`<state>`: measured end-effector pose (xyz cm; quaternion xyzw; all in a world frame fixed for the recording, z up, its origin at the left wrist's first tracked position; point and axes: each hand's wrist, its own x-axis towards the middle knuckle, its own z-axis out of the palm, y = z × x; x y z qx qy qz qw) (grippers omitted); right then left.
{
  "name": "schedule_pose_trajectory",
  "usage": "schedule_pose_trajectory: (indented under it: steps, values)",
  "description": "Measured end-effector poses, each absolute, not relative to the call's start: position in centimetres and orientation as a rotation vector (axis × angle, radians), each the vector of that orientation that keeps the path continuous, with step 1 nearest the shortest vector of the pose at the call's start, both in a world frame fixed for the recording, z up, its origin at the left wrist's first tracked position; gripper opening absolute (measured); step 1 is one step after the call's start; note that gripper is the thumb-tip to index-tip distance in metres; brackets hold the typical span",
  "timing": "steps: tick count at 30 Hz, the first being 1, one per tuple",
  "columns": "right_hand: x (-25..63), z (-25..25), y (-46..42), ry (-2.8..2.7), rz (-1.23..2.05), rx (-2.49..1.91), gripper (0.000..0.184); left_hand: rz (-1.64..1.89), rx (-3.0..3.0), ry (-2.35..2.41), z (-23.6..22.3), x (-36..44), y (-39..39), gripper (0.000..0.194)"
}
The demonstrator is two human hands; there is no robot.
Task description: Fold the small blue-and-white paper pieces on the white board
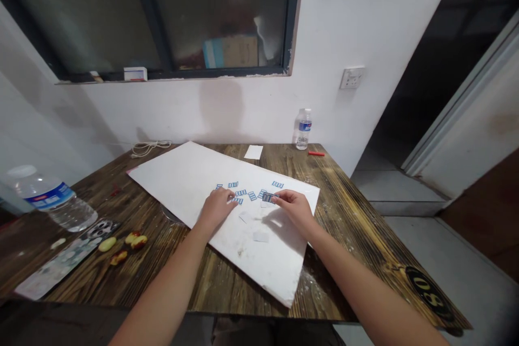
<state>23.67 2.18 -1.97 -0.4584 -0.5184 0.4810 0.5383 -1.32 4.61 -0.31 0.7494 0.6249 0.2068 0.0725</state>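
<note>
A white board lies slantwise on the wooden table. Small blue-and-white striped pieces are scattered across its middle. My right hand pinches a darker blue striped piece between thumb and fingertips, just above the board. My left hand rests at the left of the striped pieces, thumb and forefinger slightly apart, with nothing visible held; it partly covers some pieces. Closer to me on the board are a small white paper piece and another pale scrap.
Water bottles stand at the left and back right. Near the left bottle lie a patterned strip and partly eaten fruit. A white paper, a red pen-like item and a cable lie along the back.
</note>
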Motion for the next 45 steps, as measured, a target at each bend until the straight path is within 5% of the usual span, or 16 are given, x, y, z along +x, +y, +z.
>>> schedule_pose_trajectory:
  steps: [26,45]
  values:
    - [23.9,-2.9,2.8,-1.33,1.048,-1.13,0.033,0.525,2.163,1.91,-1.2,-1.9,5.5,0.017]
    - [23.7,-2.8,2.8,-1.303,1.07,-1.114,0.032,1.01,1.765,1.353,0.1,0.5,4.4,0.015]
